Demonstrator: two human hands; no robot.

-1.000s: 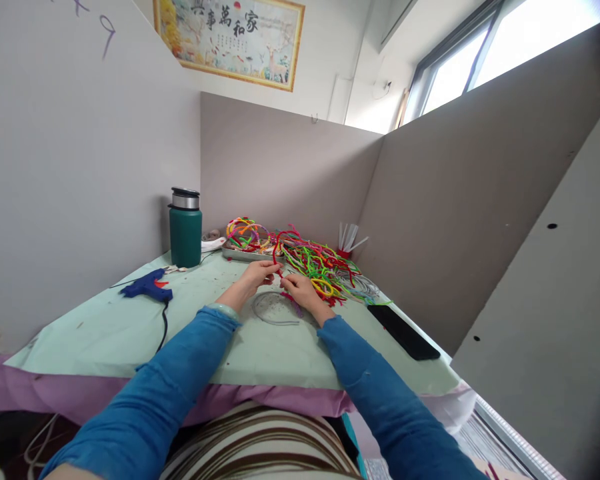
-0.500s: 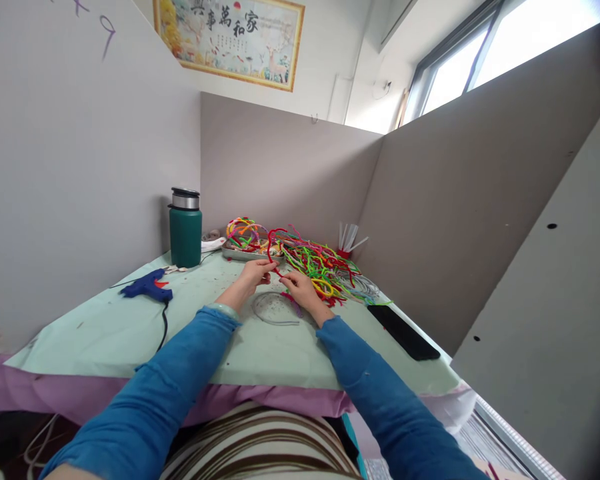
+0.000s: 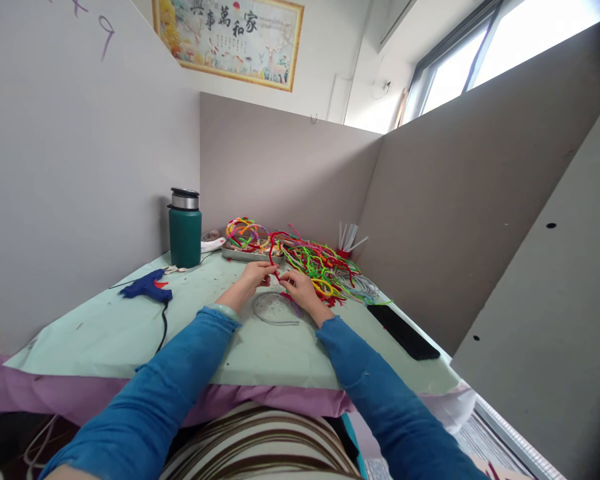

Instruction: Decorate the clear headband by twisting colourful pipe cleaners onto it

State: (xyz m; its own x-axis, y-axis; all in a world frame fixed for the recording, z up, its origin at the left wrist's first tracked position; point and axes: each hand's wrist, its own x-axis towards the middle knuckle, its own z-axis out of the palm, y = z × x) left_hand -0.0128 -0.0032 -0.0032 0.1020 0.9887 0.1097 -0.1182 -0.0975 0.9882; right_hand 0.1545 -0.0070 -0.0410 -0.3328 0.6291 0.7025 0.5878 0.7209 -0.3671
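Red fuzzy stem (image 3: 271,251) clamped in left hand (image 3: 255,276), its lower tip indistinct at right hand (image 3: 301,289), grip there unclear.

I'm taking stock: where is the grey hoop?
In the head view, the grey hoop lies mid-table, just below the left hand and right hand, right of the glue gun.

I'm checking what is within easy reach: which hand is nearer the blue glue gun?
The left hand. Holding a red fuzzy stem, it is to the right of the blue glue gun; the right hand is farther right.
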